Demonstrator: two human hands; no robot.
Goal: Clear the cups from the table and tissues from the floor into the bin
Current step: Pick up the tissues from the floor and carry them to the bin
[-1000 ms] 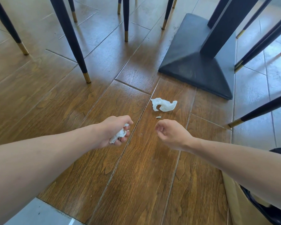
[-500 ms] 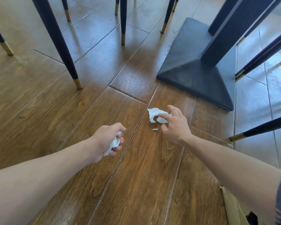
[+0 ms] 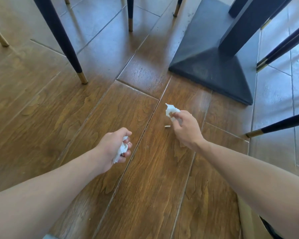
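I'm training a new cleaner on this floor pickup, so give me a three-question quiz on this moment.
1. True or false: the left hand is empty.
2. What does the right hand pinch? A) a cup B) a crumpled tissue C) a chair leg
3. What small thing lies on the floor just left of the right hand?

Key:
1. False; it is closed on a wadded tissue.
2. B
3. A tiny white scrap, near the table base.
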